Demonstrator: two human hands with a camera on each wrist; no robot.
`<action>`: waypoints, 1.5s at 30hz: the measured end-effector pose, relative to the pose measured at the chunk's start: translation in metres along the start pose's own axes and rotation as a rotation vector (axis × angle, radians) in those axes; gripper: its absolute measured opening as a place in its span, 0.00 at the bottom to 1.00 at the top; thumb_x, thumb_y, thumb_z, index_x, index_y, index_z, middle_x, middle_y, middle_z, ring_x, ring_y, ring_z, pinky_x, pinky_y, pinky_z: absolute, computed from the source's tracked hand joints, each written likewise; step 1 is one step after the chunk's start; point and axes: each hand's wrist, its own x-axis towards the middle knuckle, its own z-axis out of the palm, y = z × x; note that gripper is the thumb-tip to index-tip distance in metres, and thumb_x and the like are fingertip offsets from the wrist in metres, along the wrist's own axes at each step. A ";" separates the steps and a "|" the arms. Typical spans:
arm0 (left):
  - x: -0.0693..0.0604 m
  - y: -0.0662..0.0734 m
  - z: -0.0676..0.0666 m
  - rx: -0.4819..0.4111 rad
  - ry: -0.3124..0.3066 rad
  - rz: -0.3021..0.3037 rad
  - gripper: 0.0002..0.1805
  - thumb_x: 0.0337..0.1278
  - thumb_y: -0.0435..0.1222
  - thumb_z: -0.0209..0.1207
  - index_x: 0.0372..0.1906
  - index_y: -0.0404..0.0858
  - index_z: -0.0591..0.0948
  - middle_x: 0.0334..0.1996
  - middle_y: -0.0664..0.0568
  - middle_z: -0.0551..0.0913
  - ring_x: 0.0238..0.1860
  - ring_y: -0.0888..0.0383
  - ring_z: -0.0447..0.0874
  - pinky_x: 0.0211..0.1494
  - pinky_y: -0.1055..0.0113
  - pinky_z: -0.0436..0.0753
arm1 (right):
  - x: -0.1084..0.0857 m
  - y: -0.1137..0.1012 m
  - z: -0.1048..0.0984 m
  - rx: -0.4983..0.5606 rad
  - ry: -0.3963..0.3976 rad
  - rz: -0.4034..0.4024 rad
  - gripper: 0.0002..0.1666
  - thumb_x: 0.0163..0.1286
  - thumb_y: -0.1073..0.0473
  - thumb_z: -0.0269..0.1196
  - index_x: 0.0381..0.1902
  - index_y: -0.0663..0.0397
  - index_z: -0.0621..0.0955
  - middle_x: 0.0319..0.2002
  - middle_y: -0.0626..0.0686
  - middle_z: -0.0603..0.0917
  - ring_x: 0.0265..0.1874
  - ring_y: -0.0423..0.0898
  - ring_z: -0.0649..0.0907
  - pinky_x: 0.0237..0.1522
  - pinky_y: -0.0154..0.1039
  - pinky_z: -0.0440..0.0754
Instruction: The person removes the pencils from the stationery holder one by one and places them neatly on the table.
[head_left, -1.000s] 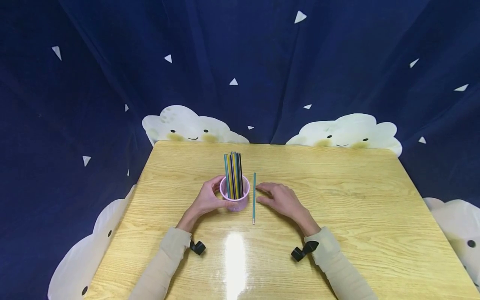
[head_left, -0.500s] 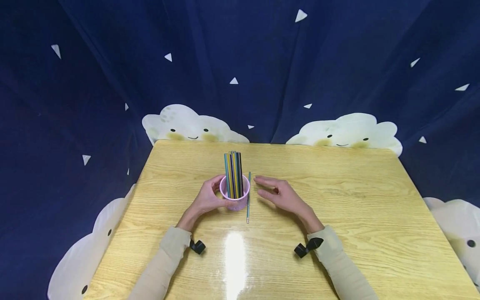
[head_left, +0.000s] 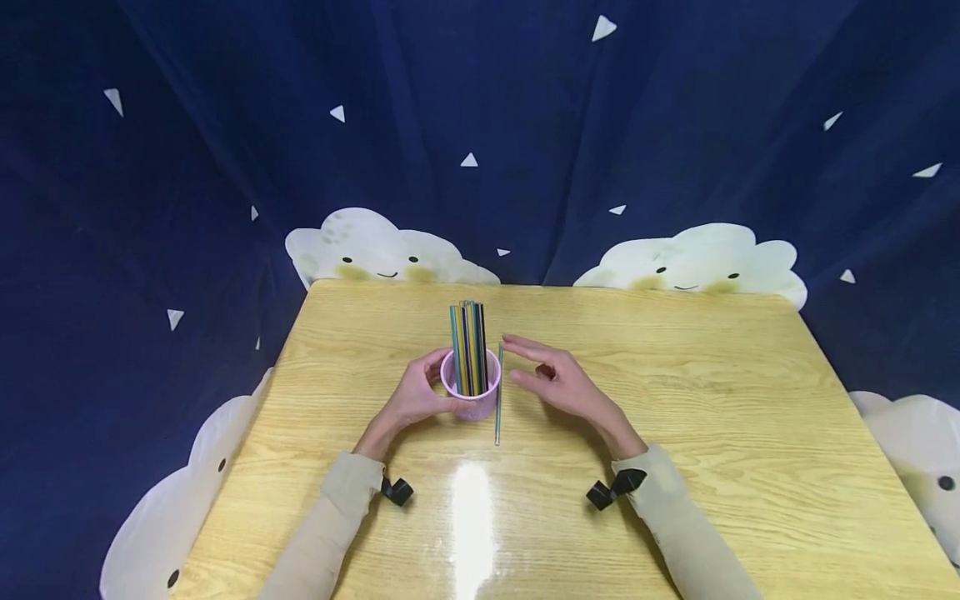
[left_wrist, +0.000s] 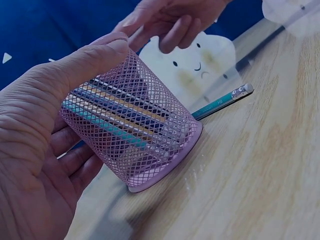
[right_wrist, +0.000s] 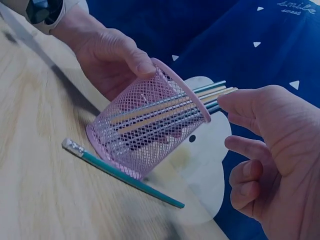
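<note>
Several pencils stand already in the cup, gripped by the left hand; one green pencil lies outside, just beside it on the tabletop; the right hand, fingers loose, holds nothing

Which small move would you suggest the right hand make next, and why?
I'd probably have the right hand pinch one of the standing pencils: it holds nothing and is near their upper ends, while the left hand grips the pink mesh cup around them. The loose teal pencil lies lower, on the table.
</note>
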 end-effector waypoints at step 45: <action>0.001 -0.002 -0.002 0.023 -0.019 0.023 0.47 0.33 0.28 0.83 0.68 0.38 0.78 0.60 0.47 0.85 0.59 0.50 0.83 0.67 0.57 0.81 | 0.033 -0.011 0.013 -0.103 -0.110 0.009 0.26 0.80 0.52 0.61 0.74 0.40 0.76 0.56 0.48 0.85 0.14 0.37 0.61 0.17 0.35 0.65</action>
